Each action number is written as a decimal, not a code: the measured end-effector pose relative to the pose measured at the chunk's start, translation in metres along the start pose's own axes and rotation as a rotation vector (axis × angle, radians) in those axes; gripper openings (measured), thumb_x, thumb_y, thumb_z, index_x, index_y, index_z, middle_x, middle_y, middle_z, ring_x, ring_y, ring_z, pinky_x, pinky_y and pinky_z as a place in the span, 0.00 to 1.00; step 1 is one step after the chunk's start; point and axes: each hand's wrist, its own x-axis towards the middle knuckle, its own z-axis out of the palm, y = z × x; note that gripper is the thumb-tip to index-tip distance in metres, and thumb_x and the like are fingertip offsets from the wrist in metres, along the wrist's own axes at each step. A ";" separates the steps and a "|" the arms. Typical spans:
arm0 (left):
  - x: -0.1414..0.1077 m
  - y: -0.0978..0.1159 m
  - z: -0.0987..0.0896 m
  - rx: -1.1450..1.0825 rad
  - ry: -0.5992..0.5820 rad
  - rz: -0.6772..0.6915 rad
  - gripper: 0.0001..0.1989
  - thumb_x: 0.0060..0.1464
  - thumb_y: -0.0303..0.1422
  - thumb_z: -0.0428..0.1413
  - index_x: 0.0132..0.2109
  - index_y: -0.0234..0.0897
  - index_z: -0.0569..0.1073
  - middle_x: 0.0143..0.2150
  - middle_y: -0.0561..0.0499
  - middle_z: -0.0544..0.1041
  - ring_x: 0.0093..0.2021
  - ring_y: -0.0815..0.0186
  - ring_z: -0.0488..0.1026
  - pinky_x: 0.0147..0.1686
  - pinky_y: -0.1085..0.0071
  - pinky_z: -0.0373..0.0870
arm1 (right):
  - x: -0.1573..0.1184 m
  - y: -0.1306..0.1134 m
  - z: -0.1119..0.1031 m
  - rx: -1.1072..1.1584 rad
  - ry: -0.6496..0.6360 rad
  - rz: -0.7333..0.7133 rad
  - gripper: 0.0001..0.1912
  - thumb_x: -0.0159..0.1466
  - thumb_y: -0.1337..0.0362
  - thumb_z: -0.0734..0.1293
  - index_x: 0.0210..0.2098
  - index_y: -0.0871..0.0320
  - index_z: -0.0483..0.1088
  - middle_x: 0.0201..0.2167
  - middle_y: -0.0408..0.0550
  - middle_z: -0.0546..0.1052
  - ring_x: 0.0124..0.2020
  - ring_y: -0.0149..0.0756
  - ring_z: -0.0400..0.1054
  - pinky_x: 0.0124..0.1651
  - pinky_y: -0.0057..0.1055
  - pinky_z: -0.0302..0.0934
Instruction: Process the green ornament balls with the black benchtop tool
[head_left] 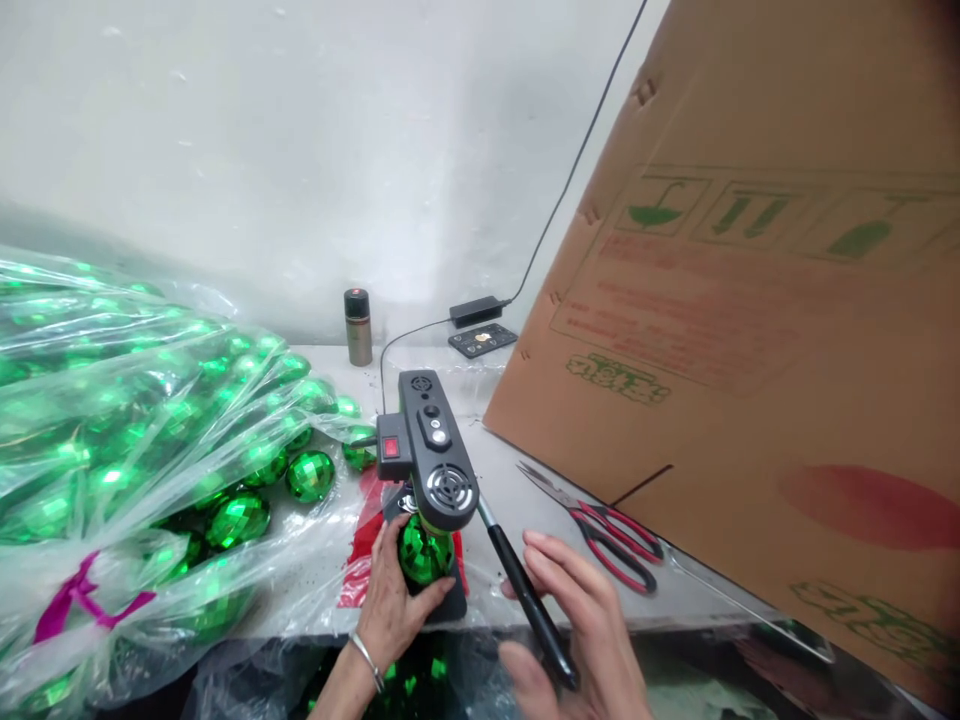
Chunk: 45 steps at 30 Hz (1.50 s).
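Observation:
My left hand (397,590) is closed around a shiny green faceted ball ornament (425,550), and a bracelet sits on its wrist. The ball is directly below the round front end of a black electric machine (437,440) with a red switch on its side. From this machine a lever with a black handle (532,605) slants toward me. Next to the handle is my right hand (589,620), fingers stretched and thumb apart, the handle passing between them without a closed grip. Red sheeting (367,545) lies under the machine's base.
Clear plastic bags (150,400) full of green balls cover the left, one with a magenta tie (86,600). Red-handled scissors (600,525) lie at right before a large leaning cardboard box (720,330). Behind are a bottle (358,330), a power adapter (478,311) and a black patterned card (482,341).

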 end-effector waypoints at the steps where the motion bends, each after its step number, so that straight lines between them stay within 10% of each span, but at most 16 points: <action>1: 0.000 -0.002 0.001 -0.001 0.005 0.009 0.43 0.45 0.49 0.74 0.65 0.39 0.72 0.67 0.32 0.75 0.74 0.32 0.68 0.76 0.31 0.58 | 0.003 -0.001 0.003 0.010 0.010 0.003 0.19 0.76 0.55 0.70 0.62 0.53 0.78 0.56 0.60 0.83 0.52 0.51 0.83 0.49 0.44 0.83; 12: -0.005 -0.015 0.004 0.044 0.003 0.032 0.43 0.48 0.49 0.72 0.66 0.35 0.71 0.68 0.28 0.76 0.74 0.28 0.68 0.75 0.27 0.59 | 0.011 -0.016 0.032 0.161 0.072 0.119 0.14 0.78 0.66 0.64 0.34 0.54 0.72 0.36 0.49 0.81 0.33 0.37 0.77 0.39 0.32 0.72; 32: -0.005 -0.034 0.011 0.260 0.011 0.192 0.40 0.51 0.44 0.69 0.68 0.34 0.70 0.66 0.31 0.78 0.70 0.33 0.74 0.70 0.28 0.70 | 0.004 -0.023 0.054 0.204 0.234 0.245 0.21 0.81 0.63 0.61 0.29 0.54 0.65 0.31 0.42 0.74 0.31 0.33 0.67 0.45 0.34 0.63; 45: -0.004 -0.035 0.013 0.226 0.020 0.172 0.41 0.49 0.42 0.70 0.67 0.35 0.70 0.65 0.32 0.78 0.69 0.34 0.74 0.70 0.28 0.69 | -0.003 0.012 0.048 0.222 0.147 0.029 0.17 0.78 0.67 0.62 0.31 0.55 0.68 0.30 0.42 0.76 0.29 0.31 0.69 0.33 0.30 0.60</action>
